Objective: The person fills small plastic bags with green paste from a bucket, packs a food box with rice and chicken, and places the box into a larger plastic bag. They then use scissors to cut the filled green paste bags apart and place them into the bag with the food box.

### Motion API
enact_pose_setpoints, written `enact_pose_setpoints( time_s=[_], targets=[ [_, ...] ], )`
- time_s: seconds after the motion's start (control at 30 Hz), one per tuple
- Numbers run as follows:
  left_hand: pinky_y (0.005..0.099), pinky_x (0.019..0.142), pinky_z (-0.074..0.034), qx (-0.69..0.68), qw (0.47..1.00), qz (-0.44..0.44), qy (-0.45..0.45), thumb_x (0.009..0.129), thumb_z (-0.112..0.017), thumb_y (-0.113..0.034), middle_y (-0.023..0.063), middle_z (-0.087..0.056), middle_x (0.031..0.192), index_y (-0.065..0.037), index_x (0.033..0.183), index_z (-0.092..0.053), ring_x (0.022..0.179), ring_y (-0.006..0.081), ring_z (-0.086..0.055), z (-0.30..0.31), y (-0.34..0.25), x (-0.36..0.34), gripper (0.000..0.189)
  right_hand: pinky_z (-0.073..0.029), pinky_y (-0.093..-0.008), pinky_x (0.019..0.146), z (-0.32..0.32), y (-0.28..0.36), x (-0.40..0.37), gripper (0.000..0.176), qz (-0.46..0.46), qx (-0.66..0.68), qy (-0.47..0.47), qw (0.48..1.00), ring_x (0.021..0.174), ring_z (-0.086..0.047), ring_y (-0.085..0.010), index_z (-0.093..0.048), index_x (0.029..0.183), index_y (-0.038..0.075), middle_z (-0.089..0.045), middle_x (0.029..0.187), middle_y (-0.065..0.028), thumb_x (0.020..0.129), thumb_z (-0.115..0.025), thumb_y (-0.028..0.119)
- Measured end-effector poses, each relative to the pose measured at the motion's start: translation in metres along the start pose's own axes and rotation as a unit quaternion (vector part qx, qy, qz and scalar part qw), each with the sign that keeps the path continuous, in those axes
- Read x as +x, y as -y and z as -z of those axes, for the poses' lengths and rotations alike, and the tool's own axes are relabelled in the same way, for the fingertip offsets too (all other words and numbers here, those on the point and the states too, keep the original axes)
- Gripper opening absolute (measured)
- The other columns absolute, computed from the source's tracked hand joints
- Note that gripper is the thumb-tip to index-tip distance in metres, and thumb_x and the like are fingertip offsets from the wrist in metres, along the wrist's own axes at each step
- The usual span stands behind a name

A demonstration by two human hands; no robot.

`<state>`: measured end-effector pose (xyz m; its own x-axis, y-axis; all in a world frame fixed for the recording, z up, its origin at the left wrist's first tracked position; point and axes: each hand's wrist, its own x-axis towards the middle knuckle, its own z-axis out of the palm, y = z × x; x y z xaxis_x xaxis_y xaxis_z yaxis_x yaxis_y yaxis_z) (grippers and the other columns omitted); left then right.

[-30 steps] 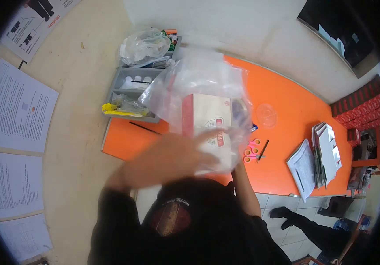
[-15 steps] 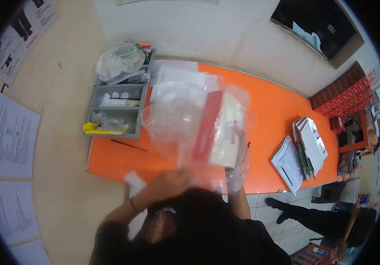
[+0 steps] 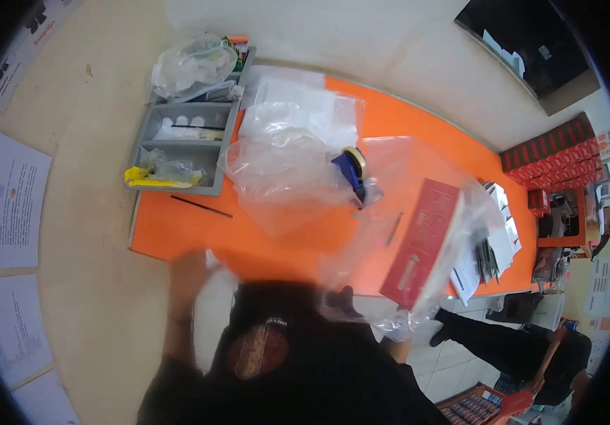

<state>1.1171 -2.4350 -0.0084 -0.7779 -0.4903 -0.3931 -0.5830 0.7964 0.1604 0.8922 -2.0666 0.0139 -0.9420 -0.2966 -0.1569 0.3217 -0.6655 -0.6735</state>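
A red box (image 3: 422,244) with a pale side sits inside a clear plastic bag (image 3: 362,241), tilted over the right part of the table. My right hand (image 3: 397,331) grips the box at its lower end, with the bag's film draped over the fingers. My left hand (image 3: 188,278) is at the table's near left edge, beside a whitish thing I cannot make out; motion blurs its fingers. More crumpled clear plastic (image 3: 277,170) lies mid-table. Touching it is a blue tape dispenser (image 3: 349,170) with a roll of tape.
A grey divided tray (image 3: 184,149) holds plastic bags and small items at the left. A dark stick (image 3: 202,206) lies on the orange table (image 3: 277,262). Papers (image 3: 507,244) lie at the right, red boxes (image 3: 556,156) are stacked beyond. Another person (image 3: 503,347) is at lower right.
The bagged box has moved right and toward me, uncovering the tape dispenser. My left hand has left the bag and moved left. The view has shifted slightly.
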Motion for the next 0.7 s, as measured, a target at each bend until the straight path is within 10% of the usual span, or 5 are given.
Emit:
enact_pose_setpoints(
  time_s=[0.07, 0.13, 0.23, 0.7],
  targets=[
    [0.0419, 0.095, -0.043, 0.034, 0.999, 0.023, 0.026, 0.086, -0.059, -0.045, 0.0162, -0.053, 0.130, 0.003, 0.123, -0.052, 0.118, 0.0310, -0.053, -0.097, 0.018, -0.015, 0.061, -0.053, -0.0328, 0.066, 0.006, 0.009, -0.018, 0.029, -0.001, -0.022, -0.019, 1.000, 0.077, -0.065, -0.0217, -0.062, 0.103, -0.001, -0.066, 0.095, -0.0172, 0.085, -0.061, 0.022],
    [0.0495, 0.109, -0.025, -0.058, 0.975, -0.060, -0.204, 0.089, -0.054, -0.047, 0.0144, -0.036, 0.146, 0.001, 0.139, -0.035, 0.132, 0.0307, -0.038, -0.158, 0.008, -0.027, 0.072, -0.053, -0.0328, 0.067, 0.007, 0.011, -0.030, 0.029, -0.012, -0.044, -0.029, 0.999, 0.077, -0.065, -0.0217, -0.062, 0.104, -0.001, -0.066, 0.095, -0.0172, 0.085, -0.061, 0.022],
    [0.0563, 0.112, -0.008, 0.059, 0.978, -0.025, -0.197, 0.092, -0.050, -0.043, 0.0116, -0.031, 0.150, -0.004, 0.145, -0.027, 0.138, 0.0262, -0.029, -0.180, -0.008, -0.012, 0.070, -0.053, -0.0327, 0.067, 0.007, 0.000, -0.044, 0.030, -0.042, -0.076, -0.043, 0.995, 0.078, -0.064, -0.0216, -0.061, 0.105, -0.001, -0.066, 0.096, -0.0171, 0.085, -0.061, 0.022],
    [0.0505, 0.098, -0.038, -0.047, 0.944, 0.037, -0.326, 0.088, -0.058, -0.030, 0.0177, -0.058, 0.118, -0.005, 0.108, -0.064, 0.117, 0.0315, -0.050, -0.082, 0.004, 0.173, 0.032, -0.053, -0.0326, 0.071, 0.021, -0.176, 0.002, 0.032, -0.132, -0.439, 0.096, 0.883, 0.083, -0.064, -0.0214, -0.060, 0.109, 0.000, -0.065, 0.098, -0.0166, 0.086, -0.061, 0.023]
  ],
)
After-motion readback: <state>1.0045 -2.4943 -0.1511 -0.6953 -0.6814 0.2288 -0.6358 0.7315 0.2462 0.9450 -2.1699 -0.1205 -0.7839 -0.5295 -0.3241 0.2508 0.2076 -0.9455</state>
